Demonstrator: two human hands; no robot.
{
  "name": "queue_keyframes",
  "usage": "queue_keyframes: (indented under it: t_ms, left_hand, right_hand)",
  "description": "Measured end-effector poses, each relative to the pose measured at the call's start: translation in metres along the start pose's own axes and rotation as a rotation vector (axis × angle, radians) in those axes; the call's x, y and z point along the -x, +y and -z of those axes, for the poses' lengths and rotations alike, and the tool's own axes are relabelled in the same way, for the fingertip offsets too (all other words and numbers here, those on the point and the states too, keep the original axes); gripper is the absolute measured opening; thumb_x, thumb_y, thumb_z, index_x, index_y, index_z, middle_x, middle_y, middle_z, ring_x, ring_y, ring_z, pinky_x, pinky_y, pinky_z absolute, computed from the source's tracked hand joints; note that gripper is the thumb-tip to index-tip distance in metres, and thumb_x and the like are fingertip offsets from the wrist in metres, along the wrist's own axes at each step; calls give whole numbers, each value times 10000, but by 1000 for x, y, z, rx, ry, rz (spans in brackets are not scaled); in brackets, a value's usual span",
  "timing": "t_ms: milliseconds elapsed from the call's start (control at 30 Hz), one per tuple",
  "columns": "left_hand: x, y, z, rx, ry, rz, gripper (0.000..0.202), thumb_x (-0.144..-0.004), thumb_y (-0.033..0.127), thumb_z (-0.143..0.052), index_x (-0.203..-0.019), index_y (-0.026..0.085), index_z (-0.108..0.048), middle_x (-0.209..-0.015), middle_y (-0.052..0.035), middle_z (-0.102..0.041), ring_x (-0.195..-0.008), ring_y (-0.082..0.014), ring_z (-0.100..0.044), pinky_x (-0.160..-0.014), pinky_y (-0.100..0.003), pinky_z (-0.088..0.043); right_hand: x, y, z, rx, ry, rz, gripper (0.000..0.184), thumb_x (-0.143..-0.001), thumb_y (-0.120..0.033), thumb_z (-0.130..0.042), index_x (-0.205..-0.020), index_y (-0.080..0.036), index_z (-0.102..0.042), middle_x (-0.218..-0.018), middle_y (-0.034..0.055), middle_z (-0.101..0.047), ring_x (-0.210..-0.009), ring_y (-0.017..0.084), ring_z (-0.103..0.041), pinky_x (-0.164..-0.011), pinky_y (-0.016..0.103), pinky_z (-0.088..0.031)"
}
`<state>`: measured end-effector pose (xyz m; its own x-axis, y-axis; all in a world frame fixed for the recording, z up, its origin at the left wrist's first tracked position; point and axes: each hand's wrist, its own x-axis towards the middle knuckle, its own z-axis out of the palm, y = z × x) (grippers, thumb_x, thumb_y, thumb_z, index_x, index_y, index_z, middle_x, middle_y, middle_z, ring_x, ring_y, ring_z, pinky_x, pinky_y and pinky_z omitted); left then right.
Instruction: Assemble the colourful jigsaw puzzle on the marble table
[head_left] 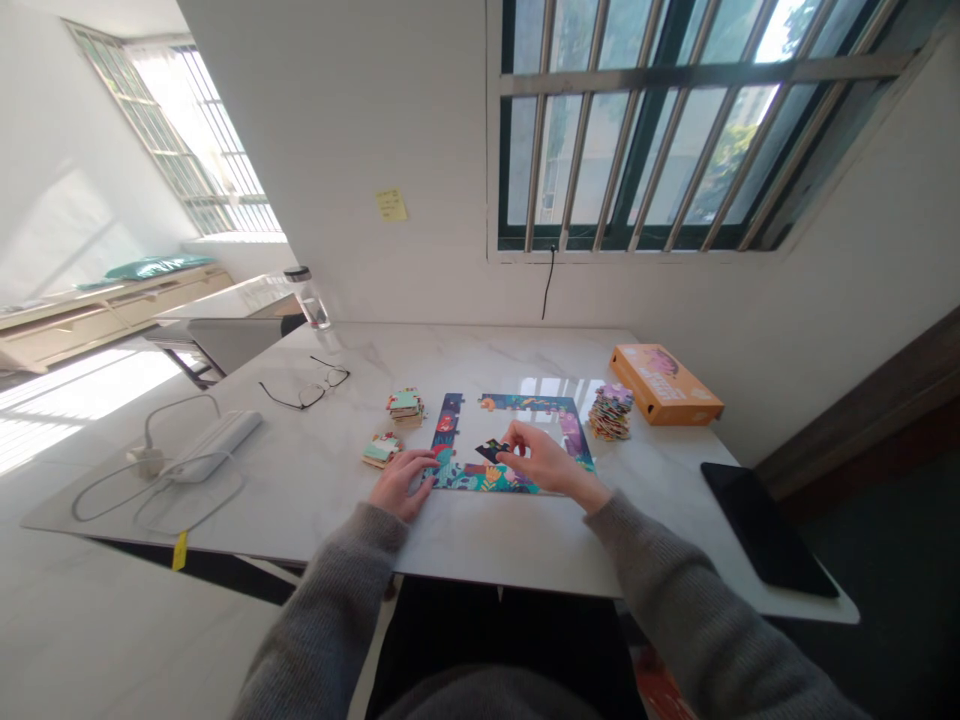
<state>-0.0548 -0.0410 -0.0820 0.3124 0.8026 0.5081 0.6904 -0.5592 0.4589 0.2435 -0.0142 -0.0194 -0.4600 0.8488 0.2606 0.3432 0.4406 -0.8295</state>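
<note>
Puzzle border point(532, 403) of colourful interlocked pieces is laid out on a marble-patterned table point(480, 540), with twelve o'clock taken as the side away from the person. A dark puzzle piece point(489, 451) is pinched between thumb and fingers of the right hand point(536, 456), inside the border's outline and toward its six o'clock side; whether the surface below is touched cannot be told. The left hand point(403, 483) is rested palm down at eight o'clock, fingers loosely spread, its fingertips set at the border's near corner. A break in the border is seen between ten and eleven o'clock. Loose pieces are piled in a low stack point(382, 450) at nine o'clock, a second stack point(406, 408) between nine and ten, and a taller stack point(610, 412) between two and three, where an orange box point(665, 384) is placed just beyond. Eyeglasses point(309, 394) are left farther out, between nine and ten.
</note>
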Motion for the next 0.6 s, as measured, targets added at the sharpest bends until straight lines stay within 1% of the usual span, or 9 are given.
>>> queue_keyframes:
  t_ms: [100, 167, 267, 333, 400, 467, 600]
  left_hand:
    - [-5, 14, 3, 35, 39, 23, 164, -880, 285, -570, -973, 224, -691, -1053, -73, -704, -1028, -262, -635, -955, -441, -477]
    - [-11, 29, 3, 97, 46, 83, 173, -889, 311, -578, -1001, 220, -674, -1013, -62, -717, -978, -246, -649, -894, -403, -486]
    - [-24, 52, -3, 297, 3, 194, 246, -913, 363, -576, -1097, 205, -619, -961, -51, -735, -873, -203, -671, -759, -322, -485]
    - [-34, 62, -10, 410, -3, 226, 255, -914, 393, -584, -1069, 192, -610, -946, -54, -734, -828, -186, -665, -675, -283, -456]
    - [-42, 66, -18, 508, 23, 250, 256, -908, 425, -595, -974, 178, -613, -874, -48, -719, -751, -164, -642, -636, -267, -439]
    - [-50, 66, -26, 625, 60, 273, 295, -900, 465, -605, -895, 170, -597, -792, -35, -684, -703, -151, -621, -638, -265, -453]
    - [-62, 62, -35, 797, 69, 286, 362, -849, 518, -664, -865, 167, -574, -746, -18, -640, -699, -152, -630, -653, -269, -492]
  right_hand:
    - [-7, 0, -10, -108, 59, -6, 222, -827, -356, -665, -792, -210, -502, -749, -31, -531, -682, 137, -481, -651, 280, -396]
    - [-8, -2, -17, -193, 91, -18, 257, -826, -391, -667, -792, -215, -484, -733, -38, -509, -675, 137, -487, -654, 284, -400]
    - [-6, -3, -26, -312, 113, -14, 311, -822, -444, -679, -788, -218, -468, -722, -43, -486, -676, 137, -488, -659, 286, -395]
    - [-5, -3, -30, -385, 128, -14, 342, -815, -475, -691, -793, -218, -467, -727, -44, -483, -680, 134, -485, -653, 282, -390]
    - [-3, -3, -33, -453, 143, -31, 368, -805, -496, -705, -798, -220, -463, -721, -48, -481, -670, 130, -478, -637, 277, -387]
    - [-1, -4, -36, -518, 144, -66, 405, -786, -520, -720, -788, -227, -440, -711, -51, -486, -661, 132, -481, -620, 278, -397]
    - [0, -7, -40, -598, 100, -144, 454, -767, -566, -718, -776, -241, -400, -769, -26, -568, -723, 170, -554, -630, 311, -457]
